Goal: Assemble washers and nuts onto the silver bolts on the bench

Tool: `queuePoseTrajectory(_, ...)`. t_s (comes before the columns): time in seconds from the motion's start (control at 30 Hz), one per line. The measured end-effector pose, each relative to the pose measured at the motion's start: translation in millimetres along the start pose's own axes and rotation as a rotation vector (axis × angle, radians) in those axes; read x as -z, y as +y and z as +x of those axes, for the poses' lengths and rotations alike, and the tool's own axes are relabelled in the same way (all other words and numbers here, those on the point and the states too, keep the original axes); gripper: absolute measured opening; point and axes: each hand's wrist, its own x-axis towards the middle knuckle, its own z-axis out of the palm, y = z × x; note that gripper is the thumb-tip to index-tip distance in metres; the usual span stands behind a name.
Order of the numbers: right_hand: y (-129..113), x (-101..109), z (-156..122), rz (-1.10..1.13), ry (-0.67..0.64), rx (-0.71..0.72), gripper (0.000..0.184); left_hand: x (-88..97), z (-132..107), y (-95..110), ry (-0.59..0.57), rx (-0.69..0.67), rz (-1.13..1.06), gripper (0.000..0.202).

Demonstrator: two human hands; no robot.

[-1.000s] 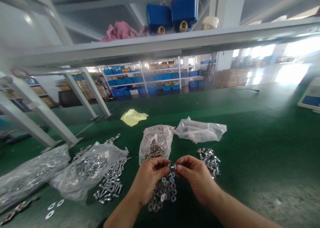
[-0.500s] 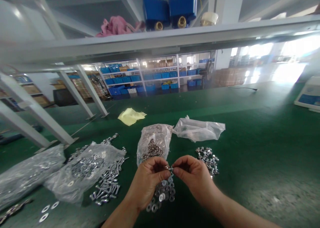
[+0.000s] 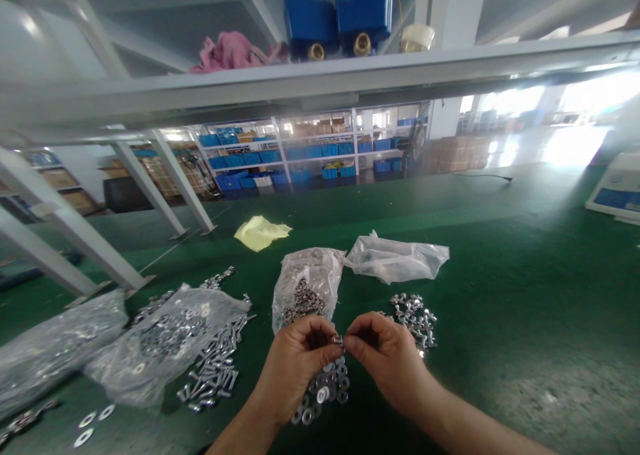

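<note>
The grip of the left hand (image 3: 295, 365) and that of the right hand (image 3: 387, 358) both pinch one small metal piece (image 3: 338, 340), each from its own side. They hold it in the air just above a heap of loose washers (image 3: 324, 394) on the green table (image 3: 525, 322). Over the last second the two sets of fingertips have drawn closer and now almost meet around the piece, which reads as the hands working it between them. The heaps and bags lie as they did. Just behind the hands, a clear bag (image 3: 306, 282) holds small dark metal bits. To its right a second bag (image 3: 397, 258) looks flat and nearly empty, with a cluster of parts (image 3: 415, 314) in front. To the left a larger bag (image 3: 165, 338) holds washers, bolts (image 3: 215, 368) beside it
</note>
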Motion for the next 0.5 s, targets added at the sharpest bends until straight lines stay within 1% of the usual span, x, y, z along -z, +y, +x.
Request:
queuePoseTrajectory(0.17,-0.3,-0.5,0.0,-0.056,-0.023,-0.001,0.014,-2.1,-1.7,5.7,-0.037,-0.008,0.118,0.016)
queuePoseTrajectory(0.27,2.4,-3.6,-0.4,0.01,-0.062,-0.038,0.017,-3.3,-2.0,7.2,-0.033,-0.011,0.143,0.017)
queuePoseTrajectory(0.4,7.1,-8.4,-2.0,0.141,-0.111,-0.126,0.025,-4.5,-2.6,7.3,-0.035,-0.01,0.169,0.019)
queuePoseTrajectory(0.5,7.0,-7.8,-2.4,0.194,-0.126,-0.153,0.028,-4.6,-2.0,5.5,-0.039,0.013,0.097,0.02)
